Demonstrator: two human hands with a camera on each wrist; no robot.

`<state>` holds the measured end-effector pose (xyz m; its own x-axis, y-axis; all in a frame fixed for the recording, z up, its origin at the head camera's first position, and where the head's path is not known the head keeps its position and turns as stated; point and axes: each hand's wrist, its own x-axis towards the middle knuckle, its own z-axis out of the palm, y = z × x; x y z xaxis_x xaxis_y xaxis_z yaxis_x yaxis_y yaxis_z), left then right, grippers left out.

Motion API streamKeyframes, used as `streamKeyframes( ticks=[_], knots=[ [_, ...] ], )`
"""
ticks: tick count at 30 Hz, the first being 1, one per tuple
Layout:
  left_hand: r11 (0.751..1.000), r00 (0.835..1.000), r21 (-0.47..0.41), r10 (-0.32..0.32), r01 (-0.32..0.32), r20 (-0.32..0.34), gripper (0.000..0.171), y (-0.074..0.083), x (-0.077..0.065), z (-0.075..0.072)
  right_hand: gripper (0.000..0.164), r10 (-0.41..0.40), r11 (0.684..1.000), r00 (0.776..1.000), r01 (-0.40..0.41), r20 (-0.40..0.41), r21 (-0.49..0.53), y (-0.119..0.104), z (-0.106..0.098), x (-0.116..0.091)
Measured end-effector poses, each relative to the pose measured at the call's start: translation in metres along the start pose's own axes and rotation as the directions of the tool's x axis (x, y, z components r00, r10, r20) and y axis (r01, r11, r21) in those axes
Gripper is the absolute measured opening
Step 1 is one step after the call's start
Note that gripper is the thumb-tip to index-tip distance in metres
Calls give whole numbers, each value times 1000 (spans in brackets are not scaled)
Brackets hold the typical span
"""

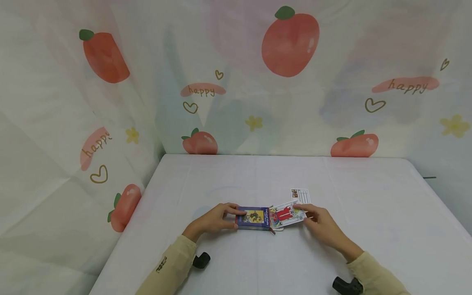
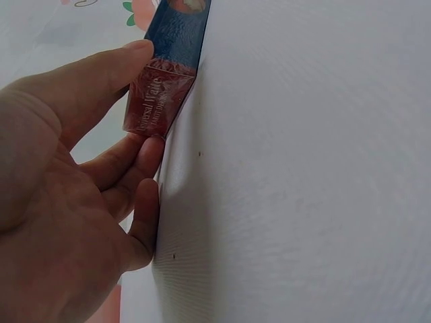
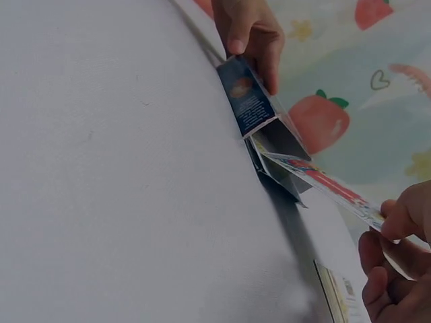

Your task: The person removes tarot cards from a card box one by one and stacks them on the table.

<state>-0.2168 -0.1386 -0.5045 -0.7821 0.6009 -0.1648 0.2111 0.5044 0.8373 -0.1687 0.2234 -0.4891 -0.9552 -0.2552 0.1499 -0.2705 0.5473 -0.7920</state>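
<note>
While your right fingers [image 1: 305, 207] are pinching the picture card's [image 1: 285, 214] outer end, your left fingers [image 1: 235, 211] are gripping the closed end of the box [image 1: 254, 219] on the bench [image 1: 221, 174]. The card's inner end is meeting the open mouth [image 3: 283, 138] at a slant, so you should be squaring it to the opening, squeezing lightly, and keeping its edge from snagging the flap [image 3: 288, 191].

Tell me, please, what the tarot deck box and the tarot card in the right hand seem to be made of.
Tarot deck box: probably printed cardboard, given its thin open flaps; the wrinkled shine at its red end suggests clear film. Tarot card: likely printed card stock, being thin and straight though held by one end; any coating is unclear.
</note>
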Motion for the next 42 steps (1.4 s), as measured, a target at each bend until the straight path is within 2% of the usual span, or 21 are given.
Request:
streamKeyframes(
  ticks=[6, 12, 22, 34, 42],
  knots=[
    [1000, 1000, 4, 0, 0, -4, 46, 0, 0, 0, 40, -39, 998, 997, 42, -59, 51, 2, -7, -1],
    [1000, 1000, -2, 2, -2, -5, 46, 1, 1, 0, 39, -58, 996, 993, 65, -98, 61, 4, -12, -2],
    [1000, 1000, 5, -1, 1, -3, 47, 3, 1, 0, 38, -76, 991, 990, 88, -117, 102, 5, -13, -2],
    [1000, 1000, 2, -25, 25, -11, 46, -1, 1, 2, 30, 17, 998, 989, -9, -148, 56, 6, -17, 0],
    [1000, 1000, 16, -24, 24, -8, 46, -2, 2, 1, 37, -52, 991, 991, 67, -123, 115, 5, -19, 1]
  ],
)
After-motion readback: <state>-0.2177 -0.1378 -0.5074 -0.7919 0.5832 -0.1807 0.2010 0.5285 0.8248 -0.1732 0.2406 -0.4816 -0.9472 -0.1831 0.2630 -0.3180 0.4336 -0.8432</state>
